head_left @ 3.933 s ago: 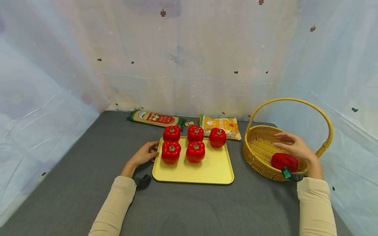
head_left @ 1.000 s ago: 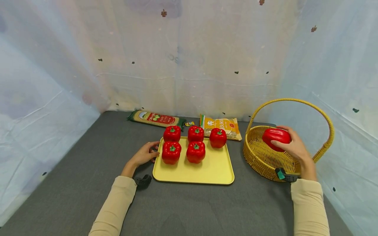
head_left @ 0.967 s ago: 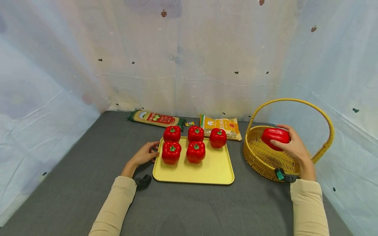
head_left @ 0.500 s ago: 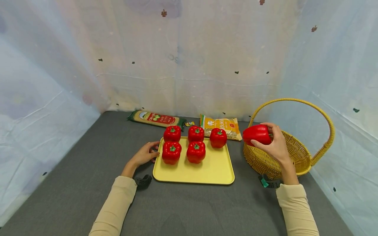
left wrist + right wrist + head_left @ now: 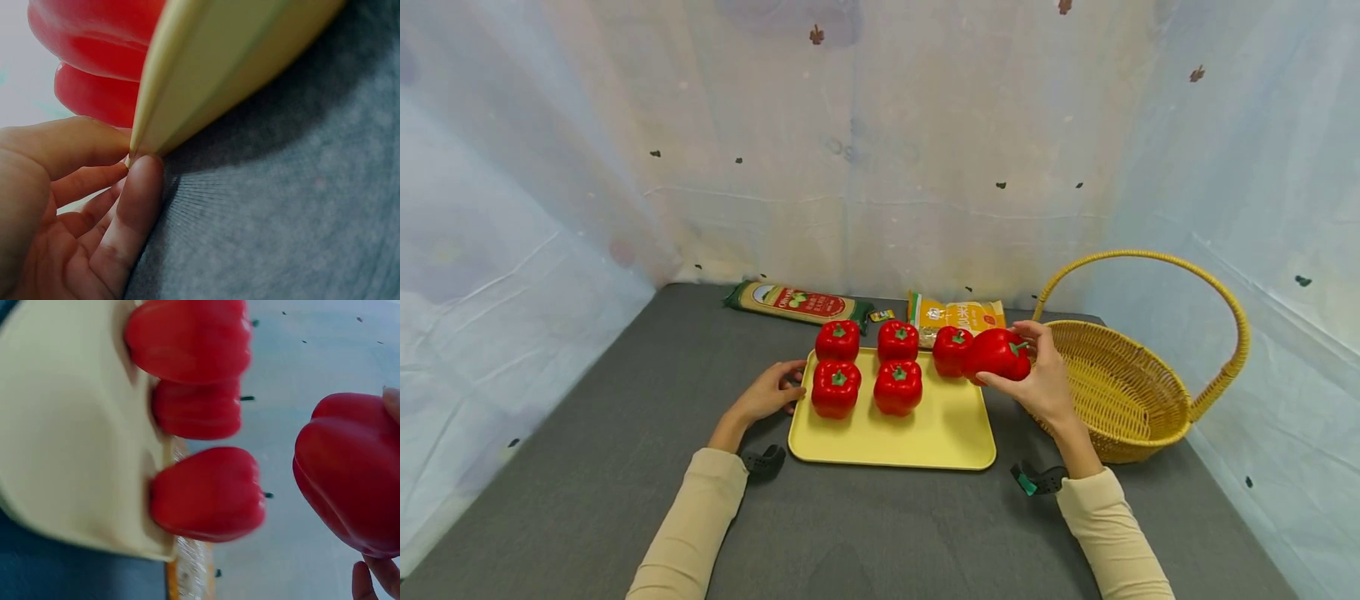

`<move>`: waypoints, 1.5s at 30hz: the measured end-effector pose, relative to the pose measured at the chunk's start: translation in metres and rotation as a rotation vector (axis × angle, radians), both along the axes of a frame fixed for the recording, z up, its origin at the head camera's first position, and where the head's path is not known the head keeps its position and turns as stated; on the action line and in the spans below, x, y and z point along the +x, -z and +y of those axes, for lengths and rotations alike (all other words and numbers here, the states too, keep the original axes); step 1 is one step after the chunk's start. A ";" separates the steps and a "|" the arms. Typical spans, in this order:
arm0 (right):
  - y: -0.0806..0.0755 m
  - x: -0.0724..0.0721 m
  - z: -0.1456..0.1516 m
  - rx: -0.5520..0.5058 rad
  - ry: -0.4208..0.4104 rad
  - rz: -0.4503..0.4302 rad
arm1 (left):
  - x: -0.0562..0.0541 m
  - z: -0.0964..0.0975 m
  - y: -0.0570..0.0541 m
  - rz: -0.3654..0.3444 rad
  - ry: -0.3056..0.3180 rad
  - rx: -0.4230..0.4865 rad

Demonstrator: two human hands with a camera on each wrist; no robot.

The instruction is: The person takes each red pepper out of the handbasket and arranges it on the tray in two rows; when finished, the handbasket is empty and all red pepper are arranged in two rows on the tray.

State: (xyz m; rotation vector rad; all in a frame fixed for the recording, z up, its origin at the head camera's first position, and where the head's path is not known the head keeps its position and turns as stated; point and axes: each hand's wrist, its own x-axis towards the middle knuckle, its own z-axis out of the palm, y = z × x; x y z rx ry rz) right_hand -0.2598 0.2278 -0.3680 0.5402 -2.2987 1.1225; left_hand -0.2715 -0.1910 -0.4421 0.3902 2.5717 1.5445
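My right hand point(image 5: 1047, 385) grips a red bell pepper point(image 5: 994, 354) by its sides, tilted with its green stem toward the palm. The pepper is over the right side of the yellow tray point(image 5: 925, 437) and overlaps a standing pepper point(image 5: 950, 354) in the head view. In the right wrist view the held pepper point(image 5: 353, 475) is apart from those on the tray. Several more red peppers stand on the tray in two rows, one of them a front pepper point(image 5: 897, 387). At the tray's left edge my left hand point(image 5: 763, 390) pinches the rim point(image 5: 147, 119) between thumb and fingers.
To the right stands a yellow wicker basket point(image 5: 1120, 392) with a tall arched handle point(image 5: 1228, 317). Behind the tray lie a long green-ended food packet point(image 5: 797, 302), a tiny yellow packet point(image 5: 881, 315) and an orange-and-clear bag point(image 5: 958, 317). A pale patterned curtain point(image 5: 880, 192) hangs behind.
My right hand has taken hold of the pepper in the basket, lifted it out and carried it left to the tray, turning it on the way. The left hand has stayed at the tray's edge.
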 end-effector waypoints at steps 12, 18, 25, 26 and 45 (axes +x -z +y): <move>0.035 -0.014 -0.010 0.105 -0.048 -0.041 | 0.010 0.004 -0.014 -0.007 0.023 0.017; 0.049 -0.018 -0.017 0.131 -0.072 -0.055 | 0.009 0.003 -0.012 -0.004 0.014 0.007; 0.061 -0.020 -0.023 0.160 -0.052 -0.040 | -0.006 -0.003 0.011 0.018 0.004 0.004; 0.062 -0.020 -0.024 0.164 -0.051 -0.040 | -0.008 -0.004 0.014 0.017 0.000 0.002; 0.060 -0.019 -0.024 0.249 -0.080 -0.128 | -0.012 -0.006 0.018 -0.001 -0.005 -0.001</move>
